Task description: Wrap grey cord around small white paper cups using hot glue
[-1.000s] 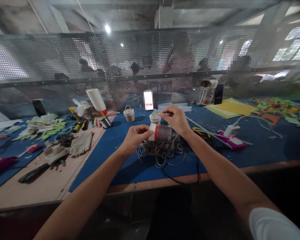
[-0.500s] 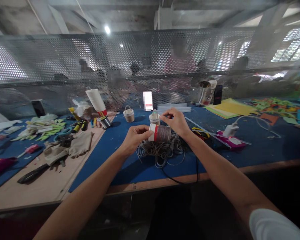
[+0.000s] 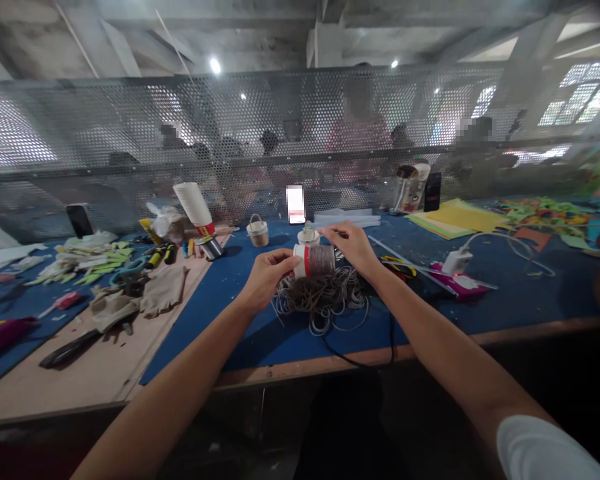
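A paper cup (image 3: 301,261) lies on its side in the air, its white wall and red band showing, with grey cord (image 3: 323,260) wound round its right part. My left hand (image 3: 273,272) grips the cup's left end between thumb and fingers. At the right end of the winding my right hand (image 3: 349,241) is closed in a pinch, seemingly on the cord; the strand at its fingertips is too fine to make out. Below the cup a loose heap of the same cord (image 3: 325,300) rests on the blue table mat (image 3: 205,340). A small cord-wrapped cup (image 3: 309,237) stands just behind.
A cord-wrapped cup with a handle (image 3: 257,232) stands left of my hands. Further left are stacked paper cups (image 3: 194,203), gloves (image 3: 163,293) and scissors (image 3: 130,267). Yellow-handled pliers (image 3: 401,267), a white charger (image 3: 457,262) and coloured sheets (image 3: 463,217) lie right. A mesh screen (image 3: 260,127) rises behind.
The held cup has shifted slightly left and up, together with my left hand. My right hand stays near the winding's right end, its fingers slightly lower.
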Demonstrator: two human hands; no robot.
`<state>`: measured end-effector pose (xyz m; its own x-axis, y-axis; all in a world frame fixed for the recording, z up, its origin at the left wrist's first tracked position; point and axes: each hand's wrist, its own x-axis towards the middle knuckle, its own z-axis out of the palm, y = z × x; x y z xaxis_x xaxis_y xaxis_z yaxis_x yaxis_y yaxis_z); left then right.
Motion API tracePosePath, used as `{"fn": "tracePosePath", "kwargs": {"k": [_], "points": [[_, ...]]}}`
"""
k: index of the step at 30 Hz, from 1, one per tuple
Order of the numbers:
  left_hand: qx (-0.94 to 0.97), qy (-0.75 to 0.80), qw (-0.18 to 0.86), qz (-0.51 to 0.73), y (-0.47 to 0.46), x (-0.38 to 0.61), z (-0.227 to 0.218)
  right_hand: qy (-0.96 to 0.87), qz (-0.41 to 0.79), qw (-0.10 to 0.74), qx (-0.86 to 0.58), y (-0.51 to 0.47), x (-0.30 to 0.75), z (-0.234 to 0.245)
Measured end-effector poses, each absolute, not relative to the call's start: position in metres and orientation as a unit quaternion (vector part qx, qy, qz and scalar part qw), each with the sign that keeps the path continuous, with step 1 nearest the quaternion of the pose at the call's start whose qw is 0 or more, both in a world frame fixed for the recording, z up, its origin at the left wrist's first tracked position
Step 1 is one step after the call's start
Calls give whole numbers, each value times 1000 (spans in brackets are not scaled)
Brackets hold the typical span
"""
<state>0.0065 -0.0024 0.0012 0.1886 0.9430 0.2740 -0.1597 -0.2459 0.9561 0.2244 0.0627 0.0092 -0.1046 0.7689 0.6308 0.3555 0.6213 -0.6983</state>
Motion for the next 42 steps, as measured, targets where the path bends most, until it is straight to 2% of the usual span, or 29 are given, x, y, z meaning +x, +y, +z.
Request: {"fn": "tracePosePath", "kwargs": {"k": [5,10,16,28,36,42], "points": [[514,311,553,578,2,6,3,-694,131,578,-410,59,232,14],[472,305,579,590,5,5,3,-718,238,509,-411,49,229,15],[419,307,619,589,7,3,7,-749,251,462,-403,35,223,19],[355,310,661,584,5,5,12,-701,354,479,-392,38,218,13],[387,317,655,565,5,0,9,-703,352,496,-369,40,219,14],[401,334,641,563,7,-3,8,-739,349,479,-322,34,219,16]]}}
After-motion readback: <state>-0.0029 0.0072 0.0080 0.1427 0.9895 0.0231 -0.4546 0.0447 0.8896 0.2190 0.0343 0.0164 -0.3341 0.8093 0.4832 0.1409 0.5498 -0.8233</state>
